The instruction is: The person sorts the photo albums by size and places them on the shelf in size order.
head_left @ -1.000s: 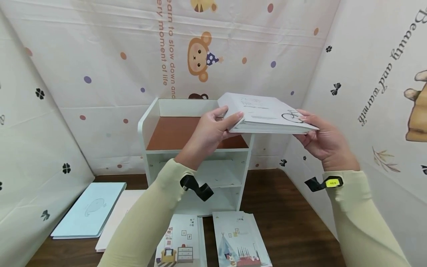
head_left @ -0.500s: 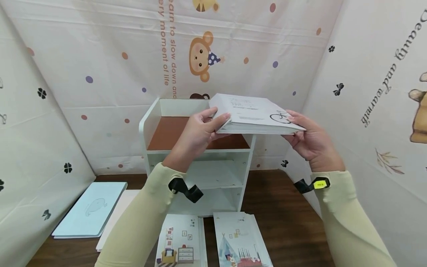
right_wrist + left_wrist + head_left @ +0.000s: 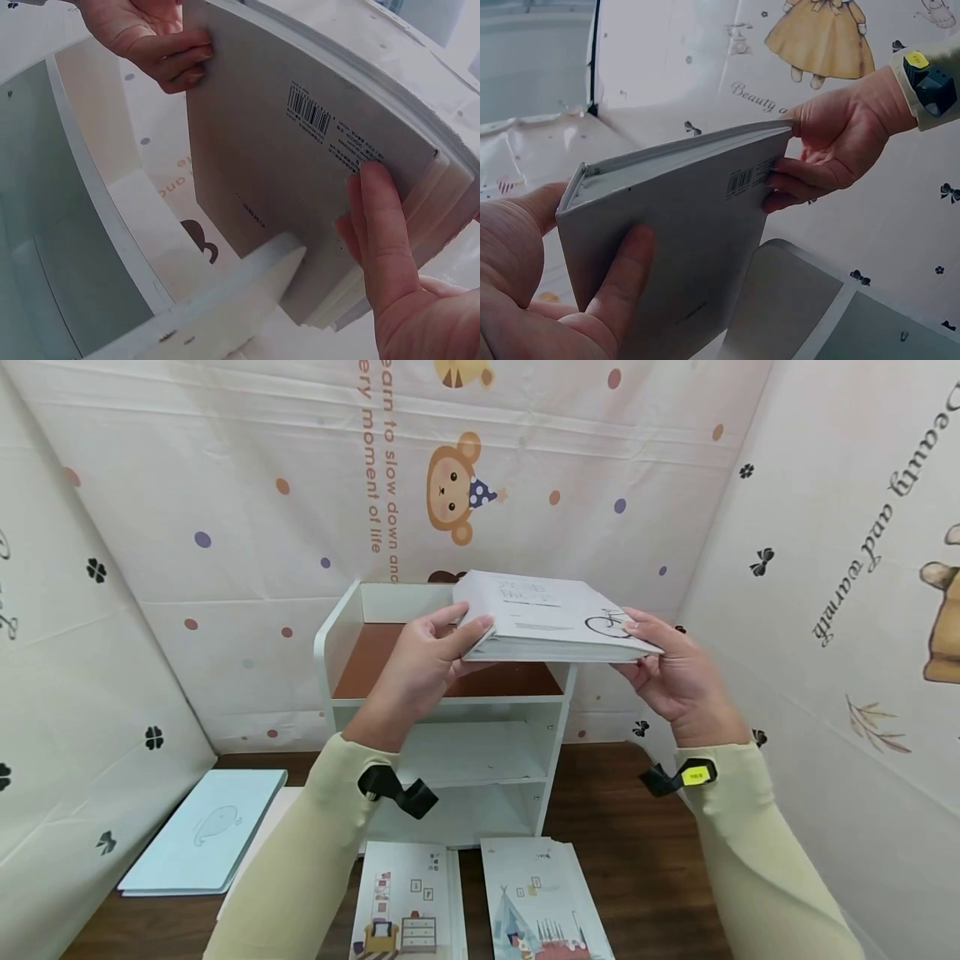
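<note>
A thick white hardcover book (image 3: 540,614) with a bicycle drawing on top is held level above the small white shelf unit (image 3: 324,652). Several layers show along its edge in the right wrist view; I cannot tell whether it is more than one book. My left hand (image 3: 423,664) grips its near left corner, thumb on top and fingers underneath. At the right end my right hand (image 3: 678,672) pinches it the same way. The wrist views show the grey-white underside with a barcode (image 3: 307,110). The book hides part of the shelf's brown top board (image 3: 367,664).
On the dark wooden table (image 3: 622,827), two illustrated books, a left one (image 3: 408,893) and a right one (image 3: 543,893), lie before the shelf. A light blue notebook (image 3: 206,835) lies at left, beside a pale book mostly behind my left sleeve (image 3: 285,852). Printed cloth walls (image 3: 255,435) surround the table.
Both hands have moved left with the book, bringing it further over the shelf top. Their hold on it looks unchanged.
</note>
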The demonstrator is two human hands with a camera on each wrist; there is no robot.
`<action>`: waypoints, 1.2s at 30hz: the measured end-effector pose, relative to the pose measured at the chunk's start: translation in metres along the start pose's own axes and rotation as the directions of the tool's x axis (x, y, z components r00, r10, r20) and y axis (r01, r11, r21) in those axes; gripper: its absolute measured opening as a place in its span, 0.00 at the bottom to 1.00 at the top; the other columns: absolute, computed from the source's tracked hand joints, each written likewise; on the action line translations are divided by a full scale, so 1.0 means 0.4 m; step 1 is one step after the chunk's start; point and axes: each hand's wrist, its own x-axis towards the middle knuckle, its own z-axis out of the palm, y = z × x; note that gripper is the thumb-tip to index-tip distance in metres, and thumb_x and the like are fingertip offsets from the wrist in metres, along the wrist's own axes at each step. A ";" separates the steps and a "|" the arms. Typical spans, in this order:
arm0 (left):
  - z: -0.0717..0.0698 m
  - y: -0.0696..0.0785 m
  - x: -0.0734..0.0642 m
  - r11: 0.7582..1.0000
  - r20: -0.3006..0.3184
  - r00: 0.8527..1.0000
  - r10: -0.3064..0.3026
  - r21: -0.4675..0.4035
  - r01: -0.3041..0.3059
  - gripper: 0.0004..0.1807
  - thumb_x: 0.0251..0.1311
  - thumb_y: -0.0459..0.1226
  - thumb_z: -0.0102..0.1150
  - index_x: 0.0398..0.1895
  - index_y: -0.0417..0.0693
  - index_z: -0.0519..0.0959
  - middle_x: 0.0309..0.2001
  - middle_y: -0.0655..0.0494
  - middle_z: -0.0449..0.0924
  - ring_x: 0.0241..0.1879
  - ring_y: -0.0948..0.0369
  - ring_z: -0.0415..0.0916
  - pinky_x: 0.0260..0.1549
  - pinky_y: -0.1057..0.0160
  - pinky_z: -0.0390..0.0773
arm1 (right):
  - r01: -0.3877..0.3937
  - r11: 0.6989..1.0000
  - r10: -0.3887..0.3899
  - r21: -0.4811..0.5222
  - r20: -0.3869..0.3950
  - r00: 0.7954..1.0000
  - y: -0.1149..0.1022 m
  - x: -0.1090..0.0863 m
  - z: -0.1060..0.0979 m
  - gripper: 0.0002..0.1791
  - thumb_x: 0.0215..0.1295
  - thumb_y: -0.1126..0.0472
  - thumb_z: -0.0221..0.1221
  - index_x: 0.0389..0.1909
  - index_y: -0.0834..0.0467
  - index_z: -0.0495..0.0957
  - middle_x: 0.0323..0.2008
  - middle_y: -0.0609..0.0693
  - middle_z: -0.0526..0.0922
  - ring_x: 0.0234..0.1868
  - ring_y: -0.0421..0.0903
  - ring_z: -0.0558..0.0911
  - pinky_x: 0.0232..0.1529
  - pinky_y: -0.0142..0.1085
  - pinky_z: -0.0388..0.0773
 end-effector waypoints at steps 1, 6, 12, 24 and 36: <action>-0.002 0.001 -0.001 1.000 -0.002 1.000 0.000 -0.002 0.000 0.40 0.70 0.38 0.63 0.81 0.48 0.57 0.64 0.47 0.77 0.55 0.56 0.83 0.55 0.57 0.84 | 0.003 1.000 -0.003 -0.003 0.001 1.000 0.003 0.001 0.003 0.21 0.78 0.71 0.47 0.69 0.67 0.69 0.52 0.59 0.87 0.45 0.48 0.90 0.50 0.37 0.85; -0.016 0.006 -0.007 1.000 -0.018 1.000 0.007 -0.022 -0.007 0.39 0.71 0.37 0.62 0.81 0.47 0.57 0.65 0.47 0.76 0.51 0.59 0.83 0.54 0.59 0.85 | 0.011 0.999 -0.011 -0.031 -0.005 1.000 0.019 0.011 0.017 0.23 0.78 0.70 0.48 0.71 0.67 0.66 0.52 0.58 0.87 0.45 0.47 0.90 0.49 0.36 0.85; -0.038 0.010 -0.017 1.000 -0.036 0.999 0.017 0.012 -0.017 0.39 0.71 0.40 0.63 0.81 0.48 0.57 0.67 0.50 0.74 0.55 0.58 0.82 0.57 0.58 0.83 | 0.013 0.999 -0.014 -0.045 -0.019 1.000 0.039 0.025 0.034 0.22 0.78 0.69 0.49 0.70 0.67 0.67 0.50 0.56 0.88 0.43 0.45 0.90 0.48 0.35 0.86; -0.076 0.007 -0.040 1.000 -0.063 0.998 0.006 0.022 -0.004 0.40 0.71 0.41 0.62 0.82 0.50 0.56 0.75 0.55 0.64 0.59 0.59 0.79 0.57 0.61 0.83 | 0.019 0.995 -0.022 -0.094 -0.036 0.999 0.076 0.034 0.054 0.29 0.79 0.69 0.48 0.77 0.69 0.55 0.51 0.55 0.87 0.40 0.43 0.90 0.45 0.33 0.87; -0.114 0.003 -0.062 0.999 -0.065 0.998 0.024 0.029 -0.022 0.39 0.73 0.38 0.58 0.82 0.47 0.53 0.78 0.52 0.59 0.59 0.61 0.78 0.52 0.70 0.83 | 0.011 0.988 -0.023 -0.153 -0.079 0.997 0.104 0.032 0.081 0.31 0.79 0.68 0.49 0.78 0.66 0.55 0.50 0.51 0.87 0.38 0.40 0.89 0.40 0.29 0.87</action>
